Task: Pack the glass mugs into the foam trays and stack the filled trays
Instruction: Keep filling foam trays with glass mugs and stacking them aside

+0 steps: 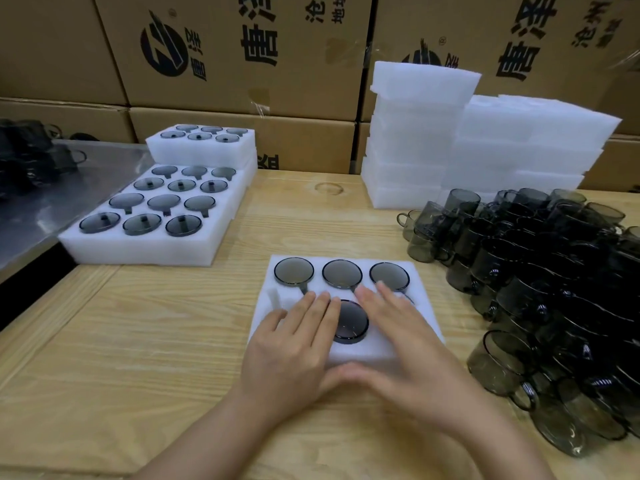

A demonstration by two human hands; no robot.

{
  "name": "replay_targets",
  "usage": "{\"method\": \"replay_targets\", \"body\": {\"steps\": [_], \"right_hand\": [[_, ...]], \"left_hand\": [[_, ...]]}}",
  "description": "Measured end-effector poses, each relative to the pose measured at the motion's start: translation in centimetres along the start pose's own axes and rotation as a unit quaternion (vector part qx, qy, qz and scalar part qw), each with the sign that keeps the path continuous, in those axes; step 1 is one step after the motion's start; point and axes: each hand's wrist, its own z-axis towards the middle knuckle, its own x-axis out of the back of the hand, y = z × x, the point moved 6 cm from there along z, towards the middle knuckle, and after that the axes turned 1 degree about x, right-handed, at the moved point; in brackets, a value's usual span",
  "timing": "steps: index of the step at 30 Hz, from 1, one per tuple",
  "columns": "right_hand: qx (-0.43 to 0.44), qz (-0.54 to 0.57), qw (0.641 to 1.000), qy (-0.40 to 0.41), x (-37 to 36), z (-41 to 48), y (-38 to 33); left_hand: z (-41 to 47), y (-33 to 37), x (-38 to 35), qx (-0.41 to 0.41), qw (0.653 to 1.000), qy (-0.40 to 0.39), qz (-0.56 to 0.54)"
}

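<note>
A white foam tray (346, 259) is seen at the middle of a wooden worktop (138, 341). The left hand (294, 341) and the right hand (398, 341) are laid flat on its near half, fingers straight. Between them a dark glass mug (349, 322) is seated in the near middle pocket; the far row is filled by three more mugs (342, 274). Filled trays (145, 251) are set to the left. Empty trays (415, 109) are piled at the far right, with loose mugs (540, 282) heaped just before them. Cardboard boxes (242, 46) are stacked behind.
</note>
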Motion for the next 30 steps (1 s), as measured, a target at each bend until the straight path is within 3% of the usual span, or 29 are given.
{"method": "replay_targets", "body": {"steps": [2, 4, 6, 9, 14, 24, 26, 30], "right_hand": [[-0.026, 0.027, 0.994, 0.107, 3.3, 0.1, 1.9], [-0.102, -0.125, 0.965, 0.206, 7.2, 0.4, 4.5], [-0.250, -0.273, 0.916, 0.155, 9.4, 1.0, 7.6], [-0.399, -0.346, 0.849, 0.031, 10.1, 1.2, 10.7], [-0.404, -0.367, 0.835, 0.066, 10.3, 2.1, 11.3], [-0.390, -0.313, 0.856, 0.135, 12.7, 2.5, 8.8], [-0.343, -0.291, 0.876, 0.173, 13.1, 2.7, 7.5], [-0.199, -0.087, 0.943, 0.252, 12.2, 3.6, 2.4]], "left_hand": [[0.0, -0.1, 0.0, 0.010, 1.000, -0.002, -0.003], [0.1, -0.1, 0.0, 0.012, 1.000, -0.001, -0.002], [0.2, -0.3, 0.0, 0.012, 1.000, 0.003, -0.010], [0.3, -1.0, 0.6, 0.021, 0.998, 0.021, -0.064], [0.0, -2.3, 1.5, 0.050, 0.985, 0.064, -0.149], [-0.7, -4.7, 1.4, 0.155, 0.935, 0.114, -0.298], [-0.8, -5.3, 1.2, 0.191, 0.913, 0.113, -0.342], [-1.0, -6.1, 0.3, 0.254, 0.855, 0.081, -0.444]]}}
